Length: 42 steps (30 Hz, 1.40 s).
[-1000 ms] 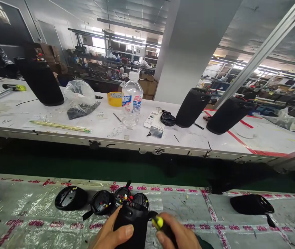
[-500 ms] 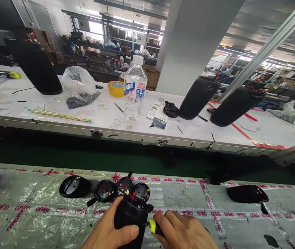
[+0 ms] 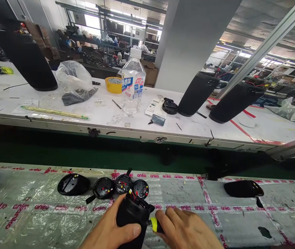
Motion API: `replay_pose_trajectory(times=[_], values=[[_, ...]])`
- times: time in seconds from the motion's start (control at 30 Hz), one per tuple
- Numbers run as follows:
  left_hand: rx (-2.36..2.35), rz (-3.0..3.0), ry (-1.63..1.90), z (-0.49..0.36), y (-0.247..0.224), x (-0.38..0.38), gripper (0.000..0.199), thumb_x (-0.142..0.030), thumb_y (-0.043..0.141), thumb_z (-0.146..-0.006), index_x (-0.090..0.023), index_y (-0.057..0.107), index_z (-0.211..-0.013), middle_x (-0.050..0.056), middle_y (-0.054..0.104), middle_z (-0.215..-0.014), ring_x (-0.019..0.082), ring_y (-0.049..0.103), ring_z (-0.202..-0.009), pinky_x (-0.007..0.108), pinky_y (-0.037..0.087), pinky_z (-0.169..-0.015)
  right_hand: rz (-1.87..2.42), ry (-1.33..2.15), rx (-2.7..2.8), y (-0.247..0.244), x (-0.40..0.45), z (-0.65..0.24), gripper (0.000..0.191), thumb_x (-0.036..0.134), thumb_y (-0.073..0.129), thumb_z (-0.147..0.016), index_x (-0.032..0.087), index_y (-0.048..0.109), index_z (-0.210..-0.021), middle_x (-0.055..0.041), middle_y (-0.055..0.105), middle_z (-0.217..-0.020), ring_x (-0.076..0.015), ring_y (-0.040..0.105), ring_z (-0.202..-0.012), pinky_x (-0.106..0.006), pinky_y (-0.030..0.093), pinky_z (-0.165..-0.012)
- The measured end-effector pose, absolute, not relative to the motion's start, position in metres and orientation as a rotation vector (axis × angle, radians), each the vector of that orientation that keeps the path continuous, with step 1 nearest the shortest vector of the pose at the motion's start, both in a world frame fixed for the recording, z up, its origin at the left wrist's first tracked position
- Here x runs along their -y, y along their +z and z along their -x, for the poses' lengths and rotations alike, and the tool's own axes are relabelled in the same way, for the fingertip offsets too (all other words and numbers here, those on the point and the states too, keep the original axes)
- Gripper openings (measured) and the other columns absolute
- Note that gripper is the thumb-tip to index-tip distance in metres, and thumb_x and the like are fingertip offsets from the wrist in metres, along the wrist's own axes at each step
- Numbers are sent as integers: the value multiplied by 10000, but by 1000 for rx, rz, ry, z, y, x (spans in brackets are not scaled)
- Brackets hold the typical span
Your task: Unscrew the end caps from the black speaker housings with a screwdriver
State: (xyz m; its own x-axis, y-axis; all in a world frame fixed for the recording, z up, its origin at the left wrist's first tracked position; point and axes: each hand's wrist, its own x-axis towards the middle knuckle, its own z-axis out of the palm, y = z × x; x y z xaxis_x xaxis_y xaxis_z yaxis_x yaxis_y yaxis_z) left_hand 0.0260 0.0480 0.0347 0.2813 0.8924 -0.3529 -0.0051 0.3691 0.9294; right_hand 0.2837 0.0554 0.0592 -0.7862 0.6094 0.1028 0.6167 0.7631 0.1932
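Observation:
My left hand [image 3: 116, 224] is wrapped round a black, fabric-covered speaker housing [image 3: 132, 212], thumb across its front. Its open upper end shows red wires with small pale connectors, and a black tab sticks out at the right. My right hand [image 3: 181, 226] grips a screwdriver [image 3: 154, 224] with a yellow and black handle. The screwdriver's short visible end meets the housing's right side; the tip itself is hidden. Just beyond the housing lie round black end caps [image 3: 103, 188] with coloured connectors inside.
Another black housing [image 3: 73, 184] lies left, and one more [image 3: 243, 189] lies right on the plastic-covered bench [image 3: 178, 192]. Across a dark green gap, a white shelf [image 3: 105, 119] bears a water bottle [image 3: 133, 84], yellow tape roll [image 3: 113, 85], plastic bag [image 3: 73, 81] and upright black housings [image 3: 197, 93].
The view has shifted slightly, so the shelf and bench sit a little higher and further left. Both hands keep their grip, with the screwdriver still against the speaker housing.

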Motion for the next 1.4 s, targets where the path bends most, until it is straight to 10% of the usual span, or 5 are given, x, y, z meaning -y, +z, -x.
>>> replay_pose_trajectory(times=[0.5, 0.67, 0.87, 1.07, 1.4], values=[[-1593, -1164, 623, -39, 31, -41, 801, -392, 681, -661, -180, 493, -1411, 122, 802, -1129, 431, 698, -1175, 523, 508, -1022, 1200, -589, 2924, 55, -40, -262, 238, 130, 608, -764, 234, 489, -942, -2, 566, -647, -224, 543, -414, -370, 221, -373], [-1306, -992, 738, -31, 24, -41, 817, -544, 756, -694, -209, 523, -1402, 106, 759, -1296, 394, 667, -1231, 465, 513, -1056, 1157, 26, 2762, 49, -50, -270, 303, 237, 732, -911, 246, 468, -1060, 60, 679, -772, -187, 678, -517, -334, 373, -415], [-1245, -900, 814, -24, 15, -40, 856, -609, 811, -676, -222, 581, -1405, 111, 733, -1367, 433, 605, -1327, 493, 490, -1115, 1156, -16, 2580, 45, -55, -279, 155, 347, 345, -1148, 231, 447, -1158, 34, 693, -802, -193, 723, -595, -344, 404, -464], [-1169, -966, 772, -24, 22, -44, 779, -576, 799, -729, -234, 562, -1387, 100, 737, -1326, 396, 629, -1281, 507, 461, -1121, 1150, -1, 2795, 40, -53, -267, 370, 373, 757, -974, 218, 458, -1128, 37, 665, -835, -183, 704, -625, -337, 381, -460], [-1183, -999, 792, -26, 28, -44, 733, -527, 797, -752, -265, 542, -1387, 63, 727, -1333, 378, 592, -1330, 491, 429, -1121, 1163, -63, 2845, 37, -53, -266, 438, 397, 798, -938, 221, 446, -1132, 47, 656, -815, -178, 682, -593, -345, 360, -452]])
